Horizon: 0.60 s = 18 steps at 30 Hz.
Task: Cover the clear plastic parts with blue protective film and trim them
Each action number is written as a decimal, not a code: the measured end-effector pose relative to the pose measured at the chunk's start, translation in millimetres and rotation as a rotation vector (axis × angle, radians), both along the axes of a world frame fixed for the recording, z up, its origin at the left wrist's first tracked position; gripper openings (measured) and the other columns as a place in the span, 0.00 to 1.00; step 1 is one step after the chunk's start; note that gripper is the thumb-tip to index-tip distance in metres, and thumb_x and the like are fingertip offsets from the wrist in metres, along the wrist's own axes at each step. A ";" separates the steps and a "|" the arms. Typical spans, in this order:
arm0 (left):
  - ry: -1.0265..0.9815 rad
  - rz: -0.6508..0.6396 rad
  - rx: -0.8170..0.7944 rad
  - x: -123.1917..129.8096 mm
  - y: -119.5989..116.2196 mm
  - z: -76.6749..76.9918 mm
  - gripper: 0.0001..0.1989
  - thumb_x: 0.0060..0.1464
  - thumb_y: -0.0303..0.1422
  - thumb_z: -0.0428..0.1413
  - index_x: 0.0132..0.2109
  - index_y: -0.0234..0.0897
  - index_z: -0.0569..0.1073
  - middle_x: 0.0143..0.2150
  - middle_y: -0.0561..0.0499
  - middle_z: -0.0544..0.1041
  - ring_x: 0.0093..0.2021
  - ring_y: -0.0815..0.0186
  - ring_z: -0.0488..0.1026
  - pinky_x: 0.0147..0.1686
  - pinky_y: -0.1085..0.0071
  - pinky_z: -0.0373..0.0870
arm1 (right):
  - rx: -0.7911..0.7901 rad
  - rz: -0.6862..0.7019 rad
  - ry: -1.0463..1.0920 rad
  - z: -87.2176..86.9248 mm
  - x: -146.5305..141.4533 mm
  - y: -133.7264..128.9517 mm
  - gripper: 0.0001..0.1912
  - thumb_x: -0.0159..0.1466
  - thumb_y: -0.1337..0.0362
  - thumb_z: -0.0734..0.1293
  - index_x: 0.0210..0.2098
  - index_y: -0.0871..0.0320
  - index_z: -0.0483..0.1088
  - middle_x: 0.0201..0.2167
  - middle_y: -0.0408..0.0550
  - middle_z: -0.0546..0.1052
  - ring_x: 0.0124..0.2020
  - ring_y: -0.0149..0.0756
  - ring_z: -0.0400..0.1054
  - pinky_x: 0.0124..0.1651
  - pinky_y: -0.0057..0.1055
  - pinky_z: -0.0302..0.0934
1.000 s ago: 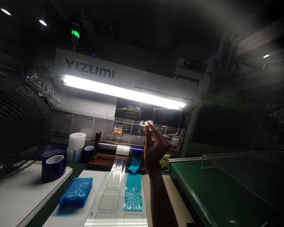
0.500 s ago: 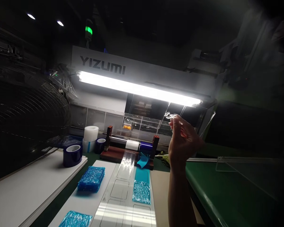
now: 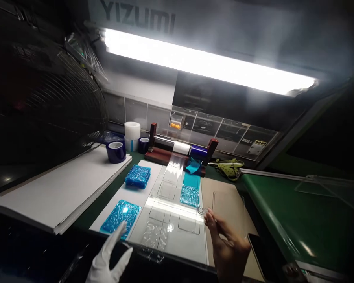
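Observation:
In the head view, my bare right hand [image 3: 227, 239] pinches a small clear curved plastic piece [image 3: 201, 210] between thumb and forefinger, over the right part of the work board. My left hand [image 3: 110, 255], in a white glove, has thumb and forefinger apart. Its fingertip is over the near edge of a shiny blue film-covered piece [image 3: 119, 216]; contact I cannot tell. Behind lies a stack of blue film-covered pieces [image 3: 138, 176]. A clear textured sheet [image 3: 155, 236] rests on the outlined board [image 3: 177, 245]. Blue film [image 3: 191, 181] runs from a roll stand [image 3: 162, 155] to a textured blue piece [image 3: 190, 195].
White sheets [image 3: 56, 192] are piled at left with a dark blue tape roll [image 3: 116, 152] on top. A large fan [image 3: 76, 102] stands beyond. At right are a green conveyor belt [image 3: 283, 212] and a phone [image 3: 256, 251]. A bright tube lamp [image 3: 206, 65] hangs above.
My right hand has come down from near the lamp to the board, still pinching the clear piece. My gloved left hand has entered at the bottom. The view has tilted down.

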State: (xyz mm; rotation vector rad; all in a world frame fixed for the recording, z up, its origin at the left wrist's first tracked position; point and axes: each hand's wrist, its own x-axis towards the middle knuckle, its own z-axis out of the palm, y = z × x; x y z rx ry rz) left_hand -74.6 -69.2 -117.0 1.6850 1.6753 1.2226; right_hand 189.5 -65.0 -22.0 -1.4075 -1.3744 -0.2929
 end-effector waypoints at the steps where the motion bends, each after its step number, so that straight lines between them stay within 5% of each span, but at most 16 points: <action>1: -0.016 -0.023 0.004 -5.3 5.8 5.7 0.26 0.61 0.39 0.46 0.65 0.48 0.51 0.61 0.50 0.66 0.59 0.59 0.65 0.60 0.58 0.62 | -0.010 -0.009 0.001 -4.1 -1.2 -4.3 0.08 0.60 0.60 0.68 0.35 0.53 0.78 0.31 0.42 0.81 0.27 0.37 0.77 0.29 0.26 0.71; 6: 0.120 -0.229 0.148 -13.3 25.7 49.3 0.35 0.57 0.39 0.51 0.67 0.45 0.43 0.66 0.47 0.56 0.64 0.55 0.56 0.62 0.55 0.56 | -0.041 -0.041 -0.033 -7.8 -2.0 -18.6 0.07 0.60 0.61 0.68 0.36 0.54 0.78 0.31 0.42 0.81 0.26 0.36 0.77 0.28 0.27 0.70; 11: 0.485 -0.250 0.271 7.9 31.1 93.4 0.47 0.51 0.50 0.53 0.68 0.37 0.37 0.69 0.39 0.47 0.66 0.46 0.50 0.60 0.49 0.58 | -0.054 -0.073 -0.086 -4.9 2.7 -25.7 0.07 0.60 0.61 0.68 0.35 0.54 0.78 0.31 0.41 0.81 0.26 0.35 0.77 0.28 0.26 0.70; 18: 0.901 -0.287 0.484 54.9 49.4 113.5 0.68 0.31 0.68 0.51 0.67 0.29 0.34 0.69 0.33 0.40 0.68 0.42 0.35 0.64 0.47 0.37 | -0.036 -0.029 -0.132 3.6 1.9 -26.3 0.05 0.60 0.65 0.69 0.35 0.57 0.77 0.31 0.42 0.81 0.27 0.32 0.77 0.31 0.23 0.68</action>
